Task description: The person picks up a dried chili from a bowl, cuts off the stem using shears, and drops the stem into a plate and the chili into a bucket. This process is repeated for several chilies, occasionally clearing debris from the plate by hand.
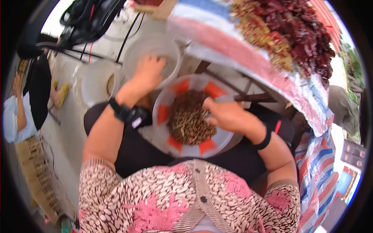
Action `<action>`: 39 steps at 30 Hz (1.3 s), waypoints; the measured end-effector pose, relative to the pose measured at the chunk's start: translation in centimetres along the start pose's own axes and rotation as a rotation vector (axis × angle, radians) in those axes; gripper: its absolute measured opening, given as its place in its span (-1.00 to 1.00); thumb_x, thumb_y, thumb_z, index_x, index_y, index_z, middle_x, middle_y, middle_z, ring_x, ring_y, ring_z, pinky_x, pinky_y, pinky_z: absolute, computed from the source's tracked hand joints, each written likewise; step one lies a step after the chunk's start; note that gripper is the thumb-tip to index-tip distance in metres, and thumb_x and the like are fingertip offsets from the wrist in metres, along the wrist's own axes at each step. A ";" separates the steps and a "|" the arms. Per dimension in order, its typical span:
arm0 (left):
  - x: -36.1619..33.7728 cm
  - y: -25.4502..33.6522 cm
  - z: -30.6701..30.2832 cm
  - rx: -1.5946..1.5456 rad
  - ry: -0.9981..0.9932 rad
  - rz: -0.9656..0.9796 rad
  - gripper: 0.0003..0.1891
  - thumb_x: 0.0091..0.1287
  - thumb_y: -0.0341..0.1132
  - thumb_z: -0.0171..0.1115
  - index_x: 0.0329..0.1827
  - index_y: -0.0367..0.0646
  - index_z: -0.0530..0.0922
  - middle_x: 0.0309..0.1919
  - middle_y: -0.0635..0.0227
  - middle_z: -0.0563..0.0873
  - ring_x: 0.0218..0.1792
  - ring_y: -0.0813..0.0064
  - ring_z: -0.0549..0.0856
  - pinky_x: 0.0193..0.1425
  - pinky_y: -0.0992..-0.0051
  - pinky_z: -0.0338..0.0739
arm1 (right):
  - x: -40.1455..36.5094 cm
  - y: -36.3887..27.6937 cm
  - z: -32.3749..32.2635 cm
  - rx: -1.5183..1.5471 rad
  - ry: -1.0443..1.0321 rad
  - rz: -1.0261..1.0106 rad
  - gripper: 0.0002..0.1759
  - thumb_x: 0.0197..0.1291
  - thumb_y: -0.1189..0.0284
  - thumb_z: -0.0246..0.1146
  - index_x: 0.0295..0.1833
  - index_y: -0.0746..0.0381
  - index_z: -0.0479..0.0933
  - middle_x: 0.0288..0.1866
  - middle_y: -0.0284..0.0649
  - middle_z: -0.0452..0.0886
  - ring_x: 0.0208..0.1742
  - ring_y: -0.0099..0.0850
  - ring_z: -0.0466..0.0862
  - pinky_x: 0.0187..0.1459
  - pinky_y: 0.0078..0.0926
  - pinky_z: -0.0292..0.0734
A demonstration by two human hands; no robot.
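My left hand (149, 73) is over the mouth of a whitish plastic tub (178, 64), fingers pointing down and somewhat apart. The hand is blurred, and nothing shows in its fingers. Between my knees sits a basin with orange-red patches (162, 114), holding a heap of short brown stem-like pieces (192, 126) with darker reddish bits behind. Just over the right side of this heap is my right hand (227, 116). Its fingers are curled in, and whatever they may pinch is too small to make out.
Dark red dried pods (299, 35) and yellowish-brown pieces (264, 39) lie on a striped woven sheet (217, 35) at upper right. A second whitish tub (91, 83) stands at left. Beyond it is another person (37, 93), near a woven mat-like piece (39, 167).
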State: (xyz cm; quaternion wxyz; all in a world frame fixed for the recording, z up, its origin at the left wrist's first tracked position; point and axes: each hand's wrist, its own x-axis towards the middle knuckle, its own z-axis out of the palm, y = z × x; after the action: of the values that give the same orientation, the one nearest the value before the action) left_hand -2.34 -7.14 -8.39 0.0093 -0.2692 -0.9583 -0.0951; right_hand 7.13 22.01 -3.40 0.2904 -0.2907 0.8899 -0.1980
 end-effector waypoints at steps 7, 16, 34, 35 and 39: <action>1.3 3.8 -2.1 -0.235 -0.196 -0.039 -0.62 0.16 -0.32 0.21 0.07 -0.16 0.53 -0.16 0.04 0.62 -0.08 -0.03 0.61 -0.01 0.14 0.52 | -0.1 0.6 0.6 -0.149 -0.080 -0.104 -0.60 0.24 0.29 0.19 0.19 -0.01 0.39 -0.35 -0.06 0.60 -0.22 -0.08 0.64 -0.27 -0.08 0.52; 2.8 5.9 -3.6 -0.412 -0.384 0.016 -0.69 0.22 -0.22 0.21 -0.02 -0.14 0.60 -0.18 0.11 0.72 -0.08 0.04 0.67 -0.03 0.15 0.56 | -0.3 0.4 -1.5 0.001 -0.103 -0.099 -0.56 0.20 0.12 0.24 0.13 0.06 0.48 -0.31 -0.04 0.65 -0.21 -0.06 0.66 -0.18 -0.08 0.51; 3.7 6.8 -3.3 -0.445 -0.402 0.128 -0.72 0.24 -0.25 0.19 -0.02 -0.13 0.61 -0.21 0.14 0.73 -0.13 0.09 0.69 -0.08 0.18 0.57 | -0.9 9.3 -14.9 -0.073 1.370 0.716 -0.76 0.27 0.33 0.22 -0.02 0.20 0.57 -0.08 -0.14 0.58 -0.07 -0.16 0.62 -0.06 -0.24 0.49; 3.7 6.7 -3.2 -0.468 -0.400 0.136 -0.71 0.24 -0.25 0.19 -0.02 -0.14 0.61 -0.20 0.14 0.73 -0.13 0.09 0.69 -0.08 0.18 0.57 | -0.9 9.0 -15.2 -0.059 1.303 0.787 -0.76 0.27 0.31 0.22 -0.04 0.19 0.56 -0.08 -0.14 0.58 -0.06 -0.15 0.62 -0.05 -0.23 0.48; 3.7 6.6 -3.5 -0.555 -0.390 0.177 -0.70 0.24 -0.29 0.20 0.00 -0.21 0.60 -0.22 0.13 0.73 -0.16 0.13 0.70 -0.10 0.23 0.57 | -0.6 8.7 -15.2 0.089 1.446 0.738 -0.75 0.22 0.28 0.26 -0.08 0.19 0.53 -0.19 -0.17 0.59 -0.12 -0.16 0.62 -0.08 -0.23 0.47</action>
State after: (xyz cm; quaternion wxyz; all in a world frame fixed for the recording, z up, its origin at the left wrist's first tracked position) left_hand -2.26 -0.38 -3.52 -0.2391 -0.3568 -0.8526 -0.2976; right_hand -5.59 31.75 3.74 -0.2984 0.2329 0.8872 -0.2636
